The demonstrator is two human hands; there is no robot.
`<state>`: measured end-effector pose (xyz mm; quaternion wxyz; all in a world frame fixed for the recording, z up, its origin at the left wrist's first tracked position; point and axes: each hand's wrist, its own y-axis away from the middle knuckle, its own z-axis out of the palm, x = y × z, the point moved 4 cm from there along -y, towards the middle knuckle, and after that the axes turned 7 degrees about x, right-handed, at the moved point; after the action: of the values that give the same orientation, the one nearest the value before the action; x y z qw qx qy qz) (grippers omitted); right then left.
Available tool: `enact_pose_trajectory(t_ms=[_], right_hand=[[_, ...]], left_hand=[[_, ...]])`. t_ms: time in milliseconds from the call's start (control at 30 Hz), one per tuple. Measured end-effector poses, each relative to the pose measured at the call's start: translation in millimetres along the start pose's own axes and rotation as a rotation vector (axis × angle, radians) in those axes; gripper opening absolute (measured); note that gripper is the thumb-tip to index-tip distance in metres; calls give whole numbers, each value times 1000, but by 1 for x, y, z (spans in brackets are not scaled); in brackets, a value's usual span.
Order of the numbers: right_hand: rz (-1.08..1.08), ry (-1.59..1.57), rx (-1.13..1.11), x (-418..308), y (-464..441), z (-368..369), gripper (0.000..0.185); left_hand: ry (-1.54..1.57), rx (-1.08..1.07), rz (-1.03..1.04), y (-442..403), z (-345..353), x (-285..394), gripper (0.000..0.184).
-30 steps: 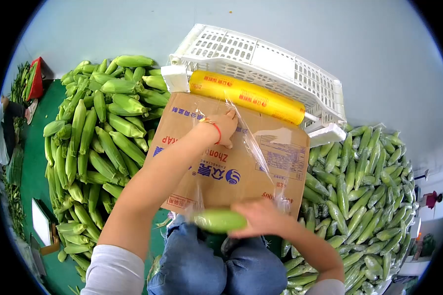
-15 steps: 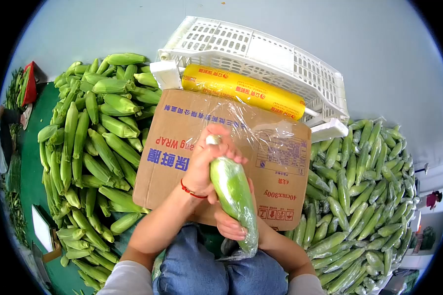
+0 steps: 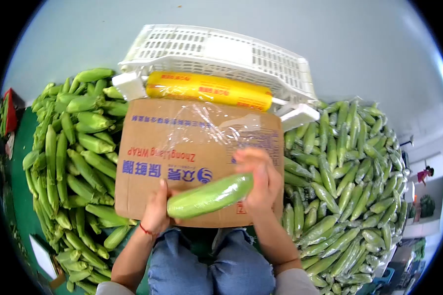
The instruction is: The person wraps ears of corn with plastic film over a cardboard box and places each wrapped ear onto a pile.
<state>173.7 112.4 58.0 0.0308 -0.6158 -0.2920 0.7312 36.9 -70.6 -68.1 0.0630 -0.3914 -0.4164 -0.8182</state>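
Observation:
A film-wrapped ear of corn (image 3: 209, 195) lies nearly level between my two hands, over the front part of a cardboard box (image 3: 147, 123). My left hand (image 3: 156, 206), with a red string on its wrist, grips the ear's left end. At the other end, my right hand (image 3: 262, 182) holds the tip, its fingers slightly blurred. Behind the box's printed top is a yellow roll of plastic film (image 3: 209, 91), and clear film from it lies across the cardboard.
Unwrapped corn (image 3: 86, 167) is heaped at left, wrapped corn (image 3: 347, 172) at right. A white plastic crate (image 3: 280, 61) stands behind the roll, on white supports (image 3: 300, 116). At far left are a red container (image 3: 10, 112) and a white panel (image 3: 43, 255).
The ear has turned from upright to nearly level. My left hand has moved from its top to its left end, my right hand to its right end. The whole view has shifted.

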Motion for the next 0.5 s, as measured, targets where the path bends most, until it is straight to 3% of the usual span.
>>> enact_pose_trajectory(t_ms=[33, 67, 167, 267, 333, 400, 433, 500], right_hand=[[397, -330, 114, 16, 6, 10, 35], [420, -407, 27, 12, 5, 16, 32], [413, -566, -172, -1, 2, 29, 24], [432, -618, -123, 4, 6, 24, 22], [454, -609, -18, 13, 6, 20, 18], [488, -631, 96, 19, 7, 9, 18], [510, -660, 151, 22, 7, 4, 23], [486, -729, 252, 18, 9, -2, 34]], left_hand=[[23, -25, -134, 6, 2, -13, 62], [38, -46, -269, 12, 4, -24, 63], [-80, -150, -200, 23, -3, -25, 69], [-108, -197, 155, 33, 10, -15, 73], [-633, -171, 783, 47, 27, 15, 71], [-964, -294, 1060, 59, 41, 33, 79], [-1027, -279, 955, 56, 42, 33, 91], [-931, -374, 963, 48, 59, 43, 85]])
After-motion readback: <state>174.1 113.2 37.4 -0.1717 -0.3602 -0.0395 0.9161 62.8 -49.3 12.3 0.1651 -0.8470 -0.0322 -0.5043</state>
